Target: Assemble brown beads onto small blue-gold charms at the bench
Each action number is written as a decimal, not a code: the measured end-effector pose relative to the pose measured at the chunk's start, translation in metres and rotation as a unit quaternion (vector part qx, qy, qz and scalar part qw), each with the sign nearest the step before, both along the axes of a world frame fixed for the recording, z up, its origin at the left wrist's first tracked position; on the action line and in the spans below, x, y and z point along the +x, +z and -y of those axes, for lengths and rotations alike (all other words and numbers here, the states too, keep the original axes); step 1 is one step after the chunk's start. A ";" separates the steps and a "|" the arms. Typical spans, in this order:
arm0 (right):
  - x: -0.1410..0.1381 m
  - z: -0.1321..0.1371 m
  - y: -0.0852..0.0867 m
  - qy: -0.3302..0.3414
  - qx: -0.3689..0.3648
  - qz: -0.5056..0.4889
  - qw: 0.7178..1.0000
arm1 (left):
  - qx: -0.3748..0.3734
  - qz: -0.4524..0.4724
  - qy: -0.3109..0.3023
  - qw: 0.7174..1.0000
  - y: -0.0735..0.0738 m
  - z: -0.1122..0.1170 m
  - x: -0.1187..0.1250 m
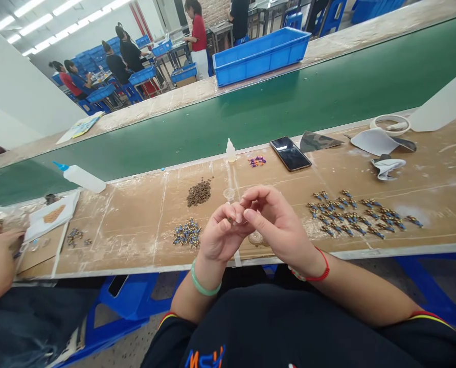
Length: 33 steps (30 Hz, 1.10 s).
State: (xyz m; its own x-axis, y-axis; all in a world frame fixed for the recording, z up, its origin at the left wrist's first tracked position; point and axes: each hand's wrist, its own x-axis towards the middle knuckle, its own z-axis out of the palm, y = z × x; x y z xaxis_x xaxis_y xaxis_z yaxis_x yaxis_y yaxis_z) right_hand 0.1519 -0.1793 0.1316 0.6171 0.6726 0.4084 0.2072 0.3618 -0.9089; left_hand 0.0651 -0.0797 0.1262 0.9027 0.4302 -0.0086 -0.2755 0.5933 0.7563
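My left hand [222, 236] and my right hand [276, 222] meet over the front edge of the worn wooden bench [136, 225]. Both have fingers curled and pinched together around a tiny part I cannot make out. A green bangle rings my left wrist, a red cord my right. Just left of my hands lies a small heap of blue and brass parts [187, 233]. A pile of brown bits [199, 192] sits behind it. To the right, several blue and brass pieces [360, 213] are spread in rows. A small clear cup [228, 193] stands behind my fingers.
A small dropper bottle [230, 151], a phone [290, 153] and coloured bits [257, 161] lie near the green conveyor belt [289, 102]. A squeeze bottle [80, 176] lies at left. A neighbour's hand [0, 250] works at far left. A blue crate [260, 53] sits beyond the belt.
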 end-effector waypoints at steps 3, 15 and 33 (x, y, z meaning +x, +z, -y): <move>0.004 0.006 0.002 -0.002 0.011 0.011 1.000 | -0.003 -0.005 0.011 1.000 0.000 0.001 0.000; 0.093 -0.008 -0.071 -0.103 -0.153 0.121 0.975 | -0.144 0.013 0.052 0.988 -0.056 -0.028 -0.040; 0.095 -0.080 -0.107 -0.018 -0.169 0.284 0.944 | -0.172 -0.043 0.092 0.980 -0.070 -0.031 -0.038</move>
